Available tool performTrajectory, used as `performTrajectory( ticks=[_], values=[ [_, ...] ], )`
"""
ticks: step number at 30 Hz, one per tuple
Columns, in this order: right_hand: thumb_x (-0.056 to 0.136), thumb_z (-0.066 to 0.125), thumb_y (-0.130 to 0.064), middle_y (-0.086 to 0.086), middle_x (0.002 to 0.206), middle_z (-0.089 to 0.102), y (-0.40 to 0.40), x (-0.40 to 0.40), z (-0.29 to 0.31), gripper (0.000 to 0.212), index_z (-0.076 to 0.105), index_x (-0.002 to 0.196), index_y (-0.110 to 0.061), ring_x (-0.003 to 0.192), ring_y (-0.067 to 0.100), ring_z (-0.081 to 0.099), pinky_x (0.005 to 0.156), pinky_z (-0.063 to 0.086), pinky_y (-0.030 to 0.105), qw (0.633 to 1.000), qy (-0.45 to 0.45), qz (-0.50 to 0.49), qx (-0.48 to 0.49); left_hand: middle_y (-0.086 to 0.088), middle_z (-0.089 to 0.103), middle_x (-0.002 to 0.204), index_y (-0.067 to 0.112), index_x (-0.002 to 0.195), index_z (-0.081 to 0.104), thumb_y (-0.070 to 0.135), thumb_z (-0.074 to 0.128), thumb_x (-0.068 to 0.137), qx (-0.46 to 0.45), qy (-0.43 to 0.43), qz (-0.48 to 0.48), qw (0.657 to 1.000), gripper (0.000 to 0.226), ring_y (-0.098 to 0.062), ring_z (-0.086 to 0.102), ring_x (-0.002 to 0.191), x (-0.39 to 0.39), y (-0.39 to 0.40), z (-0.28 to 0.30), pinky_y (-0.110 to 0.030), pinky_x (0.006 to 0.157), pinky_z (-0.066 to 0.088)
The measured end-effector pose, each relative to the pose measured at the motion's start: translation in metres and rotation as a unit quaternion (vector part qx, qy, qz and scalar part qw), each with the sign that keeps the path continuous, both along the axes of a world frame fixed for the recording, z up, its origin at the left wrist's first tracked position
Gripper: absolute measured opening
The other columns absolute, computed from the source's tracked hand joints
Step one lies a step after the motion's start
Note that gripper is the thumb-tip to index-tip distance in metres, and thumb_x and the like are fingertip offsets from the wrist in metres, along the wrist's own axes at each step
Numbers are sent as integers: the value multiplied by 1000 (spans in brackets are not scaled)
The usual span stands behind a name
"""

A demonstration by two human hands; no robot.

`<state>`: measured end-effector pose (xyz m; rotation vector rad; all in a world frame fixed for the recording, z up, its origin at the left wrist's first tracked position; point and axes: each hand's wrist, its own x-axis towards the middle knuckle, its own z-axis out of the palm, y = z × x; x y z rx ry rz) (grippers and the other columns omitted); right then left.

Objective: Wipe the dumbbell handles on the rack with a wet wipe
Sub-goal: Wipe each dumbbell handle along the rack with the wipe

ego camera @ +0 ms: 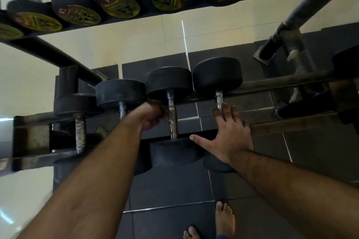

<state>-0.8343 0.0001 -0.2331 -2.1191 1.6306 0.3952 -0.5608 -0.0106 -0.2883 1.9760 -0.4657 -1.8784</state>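
Reaching into the lower tier of the rack (272, 83), the person works on the row of dumbbells lying across its two rails. The middle dumbbell handle (172, 116) is bare and in plain sight; just left of it the left hand (150, 116) is curled, seemingly round the next handle to the left or round a wipe, though no wet wipe shows and I cannot tell what it grips. The right hand (230, 134) lies spread, fingers straight, over the right-hand dumbbell handle (219, 99), covering most of it and apparently steadying it. Wiping looks to be under way along this lower row. Next, the wiping hand would need to shift to an uncleaned handle and wrap it fully. Smaller dumbbells (118, 0) sit on the shelf above, far side.
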Motion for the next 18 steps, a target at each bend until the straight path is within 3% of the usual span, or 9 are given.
performTrajectory(
  ticks=[2, 3, 6, 8, 10, 12, 15, 17, 18],
  values=[
    [60, 14, -115, 3, 181, 0, 0, 0, -1, 140, 13, 172, -31, 166, 29, -1, 129, 19, 63, 1000, 5, 1, 1, -6, 74, 87, 10, 101, 68, -9, 37, 104, -31, 101, 175, 979, 37, -13, 69, 68, -9, -6, -8, -26, 56, 58],
    [60, 14, -115, 3, 181, 0, 0, 0, -1, 140, 12, 172, -31, 166, 29, 0, 129, 19, 63, 1000, 5, 1, 1, -8, 75, 89, 9, 102, 68, -2, 39, 107, -19, 148, 196, 969, 32, -14, 72, 73, -15, -3, -6, -28, 64, 62],
    [60, 14, -115, 3, 181, 0, 0, 0, 0, 139, 12, 172, -32, 166, 29, 0, 129, 19, 63, 1000, 4, -1, -3, -8, 78, 101, 8, 105, 72, 4, 39, 108, 71, 161, 21, 984, 33, -16, 74, 87, -13, 18, -3, -30, 80, 60],
    [60, 14, -115, 3, 181, -1, 0, 0, 0, 140, 11, 172, -32, 166, 29, -1, 130, 18, 63, 1000, 4, -1, 0, -6, 80, 98, 7, 105, 73, -11, 36, 104, 91, 122, -93, 984, 41, -10, 74, 77, -3, 22, 3, -24, 67, 62],
    [60, 15, -115, 3, 181, -2, 0, 0, 0, 139, 11, 172, -32, 166, 29, -2, 130, 18, 63, 1000, 6, 0, 3, -11, 77, 80, 11, 93, 75, -16, 39, 98, 83, -2, -197, 977, 45, -6, 61, 49, 0, 18, 16, -18, 39, 44],
    [61, 15, -115, 3, 181, -2, 0, 0, -1, 139, 10, 172, -32, 166, 29, -3, 130, 18, 63, 1000, 6, 4, 6, -19, 69, 72, 13, 83, 77, -16, 44, 88, 58, -114, -249, 960, 44, -9, 48, 40, 3, 13, 24, -15, 36, 30],
    [63, 10, -113, 4, 181, -1, -1, -1, -2, 137, 12, 172, -31, 166, 30, -2, 129, 18, 64, 1000, 5, 7, 3, -9, 73, 71, 11, 73, 79, -13, 55, 79, -94, -240, -89, 962, 35, -21, 63, 55, -3, 12, 18, -25, 52, 52],
    [63, 3, -112, 4, 181, -1, -1, -2, -3, 136, 12, 172, -30, 166, 30, -1, 129, 19, 64, 1000, 2, 9, 0, 2, 78, 83, 16, 84, 81, -5, 64, 81, -233, -363, -28, 902, 27, -16, 70, 75, -19, 15, 24, -28, 70, 57],
    [63, -1, -111, 4, 181, -1, -1, -2, -3, 136, 13, 172, -30, 166, 30, -1, 129, 19, 64, 1000, -1, 8, -1, 5, 78, 87, 19, 91, 80, 0, 66, 85, -298, -427, -58, 852, 24, -13, 69, 79, -30, 16, 32, -26, 72, 55]
  ],
)
